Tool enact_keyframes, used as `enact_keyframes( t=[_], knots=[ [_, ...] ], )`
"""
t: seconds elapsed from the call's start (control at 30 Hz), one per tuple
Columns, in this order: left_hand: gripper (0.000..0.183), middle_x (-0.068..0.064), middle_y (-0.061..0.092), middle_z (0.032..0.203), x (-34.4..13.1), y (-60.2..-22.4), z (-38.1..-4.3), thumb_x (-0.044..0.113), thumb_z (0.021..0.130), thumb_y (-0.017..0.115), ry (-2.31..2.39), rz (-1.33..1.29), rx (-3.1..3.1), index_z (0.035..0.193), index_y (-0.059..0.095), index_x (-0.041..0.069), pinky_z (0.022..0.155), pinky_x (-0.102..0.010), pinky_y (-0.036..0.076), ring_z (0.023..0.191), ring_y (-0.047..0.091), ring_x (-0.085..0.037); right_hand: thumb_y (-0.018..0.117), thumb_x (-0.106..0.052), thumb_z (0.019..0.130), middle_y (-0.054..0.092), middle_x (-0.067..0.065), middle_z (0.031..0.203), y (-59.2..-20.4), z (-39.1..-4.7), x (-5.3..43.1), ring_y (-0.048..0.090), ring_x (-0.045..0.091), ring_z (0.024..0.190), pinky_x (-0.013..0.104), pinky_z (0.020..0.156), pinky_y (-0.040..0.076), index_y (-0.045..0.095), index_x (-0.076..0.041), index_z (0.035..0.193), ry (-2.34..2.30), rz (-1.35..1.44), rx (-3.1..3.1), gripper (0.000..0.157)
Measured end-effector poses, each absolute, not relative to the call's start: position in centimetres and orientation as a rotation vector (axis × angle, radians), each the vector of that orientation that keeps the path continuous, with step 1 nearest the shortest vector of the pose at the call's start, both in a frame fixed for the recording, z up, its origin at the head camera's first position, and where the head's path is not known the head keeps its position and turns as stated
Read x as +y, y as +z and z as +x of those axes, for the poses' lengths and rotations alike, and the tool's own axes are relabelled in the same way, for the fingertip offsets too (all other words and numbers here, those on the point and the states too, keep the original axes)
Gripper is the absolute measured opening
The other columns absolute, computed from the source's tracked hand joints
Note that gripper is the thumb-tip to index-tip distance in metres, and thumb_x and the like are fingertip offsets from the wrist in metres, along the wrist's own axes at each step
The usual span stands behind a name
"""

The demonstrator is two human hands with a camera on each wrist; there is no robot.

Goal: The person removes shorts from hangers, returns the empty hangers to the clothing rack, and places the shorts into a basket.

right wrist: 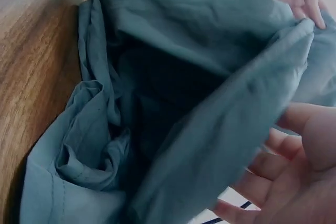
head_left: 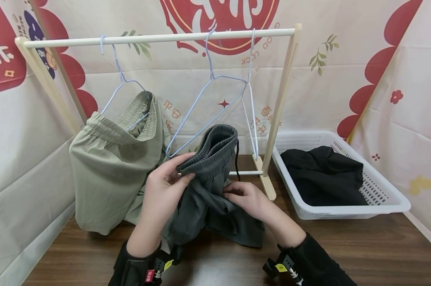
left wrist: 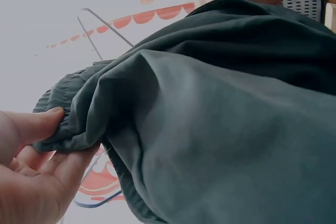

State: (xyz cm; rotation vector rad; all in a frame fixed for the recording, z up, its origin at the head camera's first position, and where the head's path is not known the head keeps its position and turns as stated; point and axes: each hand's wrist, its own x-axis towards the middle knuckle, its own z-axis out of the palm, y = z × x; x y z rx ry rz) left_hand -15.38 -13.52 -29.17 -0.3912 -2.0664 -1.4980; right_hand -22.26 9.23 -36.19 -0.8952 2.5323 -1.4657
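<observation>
Dark grey shorts (head_left: pixel 215 174) with a gathered elastic waistband and a black drawstring hang between the hands, waistband up. My left hand (head_left: pixel 167 194) pinches the waistband at its left side; in the left wrist view the thumb lies over the waistband (left wrist: pixel 71 95) and the fingers below it. My right hand (head_left: pixel 247 198) holds the cloth lower down on the right; its fingertips are partly hidden by a fold in the right wrist view. A bare light blue hanger (head_left: pixel 197 99) hangs from the rod just behind the shorts, its lower left corner near my left hand.
Light green shorts (head_left: pixel 112 174) hang on another blue hanger (head_left: pixel 120 75) at the left of the wooden rack (head_left: pixel 158 38). A white hanger (head_left: pixel 253 115) hangs near the right post. Right of the rack, a white basket (head_left: pixel 383 208) holds black cloth (head_left: pixel 322 174) on the brown table (head_left: pixel 362 250).
</observation>
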Motion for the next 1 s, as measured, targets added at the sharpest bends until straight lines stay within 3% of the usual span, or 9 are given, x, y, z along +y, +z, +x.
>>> enact_keyframes(
  t=[0.03, 0.17, 0.3, 0.43, 0.63, 0.8, 1.0],
  knots=[
    [0.044, -0.002, 0.065, 0.084, -13.6, -29.1, -15.3, -0.008, 0.083, 0.072, -1.529, -0.392, -2.044, 0.119, 0.071, 0.017, 0.065, -0.026, 0.049, 0.065, 0.052, -0.016, 0.063, -0.014, 0.094, 0.069, 0.007, 0.106, -36.2, -22.3, 9.3, 0.063, 0.019, 0.099, 0.031, 0.083, 0.050, 0.072, -0.003, 0.104, -1.469, -0.898, 2.530, 0.017],
    [0.042, -0.002, 0.067, 0.114, -13.6, -28.7, -15.0, -0.012, 0.083, 0.070, -1.657, -0.405, -1.959, 0.119, 0.070, 0.009, 0.077, -0.029, 0.054, 0.090, 0.065, -0.017, 0.068, -0.017, 0.090, 0.066, 0.011, 0.110, -35.9, -22.6, 9.7, 0.061, 0.027, 0.106, 0.042, 0.090, 0.049, 0.067, -0.002, 0.107, -1.508, -0.839, 2.548, 0.022],
    [0.042, -0.006, 0.067, 0.112, -13.6, -28.6, -14.8, -0.015, 0.081, 0.069, -1.703, -0.414, -1.907, 0.119, 0.069, 0.005, 0.075, -0.029, 0.053, 0.090, 0.065, -0.017, 0.071, -0.017, 0.089, 0.059, 0.017, 0.125, -35.5, -22.8, 10.0, 0.053, 0.038, 0.119, 0.054, 0.098, 0.041, 0.059, 0.000, 0.119, -1.571, -0.793, 2.544, 0.036],
    [0.041, -0.007, 0.068, 0.108, -13.5, -28.6, -14.6, -0.016, 0.080, 0.070, -1.713, -0.430, -1.846, 0.118, 0.068, 0.001, 0.071, -0.027, 0.052, 0.082, 0.064, -0.015, 0.071, -0.014, 0.088, 0.054, 0.020, 0.133, -35.8, -22.9, 10.1, 0.049, 0.040, 0.123, 0.056, 0.099, 0.040, 0.053, 0.002, 0.131, -1.583, -0.821, 2.453, 0.049],
    [0.040, -0.006, 0.069, 0.104, -13.1, -28.6, -14.5, -0.016, 0.079, 0.070, -1.721, -0.393, -1.766, 0.117, 0.067, -0.003, 0.071, -0.024, 0.052, 0.083, 0.065, -0.013, 0.067, -0.003, 0.087, 0.043, 0.023, 0.142, -36.6, -23.1, 9.6, 0.042, 0.042, 0.129, 0.058, 0.102, 0.036, 0.039, 0.004, 0.143, -1.559, -0.888, 2.297, 0.063],
    [0.040, -0.010, 0.069, 0.110, -12.6, -28.1, -15.0, -0.013, 0.081, 0.071, -1.757, -0.366, -1.766, 0.119, 0.067, -0.001, 0.076, -0.027, 0.053, 0.094, 0.067, -0.015, 0.070, -0.006, 0.082, 0.036, 0.022, 0.147, -37.2, -23.2, 9.4, 0.035, 0.041, 0.135, 0.061, 0.105, 0.029, 0.030, 0.001, 0.148, -1.559, -0.898, 2.217, 0.078],
    [0.043, -0.011, 0.067, 0.118, -11.9, -27.2, -15.2, -0.013, 0.082, 0.069, -1.796, -0.395, -1.711, 0.123, 0.066, 0.000, 0.080, -0.030, 0.054, 0.103, 0.066, -0.022, 0.075, -0.012, 0.078, 0.027, 0.018, 0.153, -37.1, -22.9, 8.9, 0.027, 0.038, 0.140, 0.057, 0.107, 0.029, 0.019, -0.005, 0.153, -1.559, -0.906, 2.169, 0.094]
  ],
)
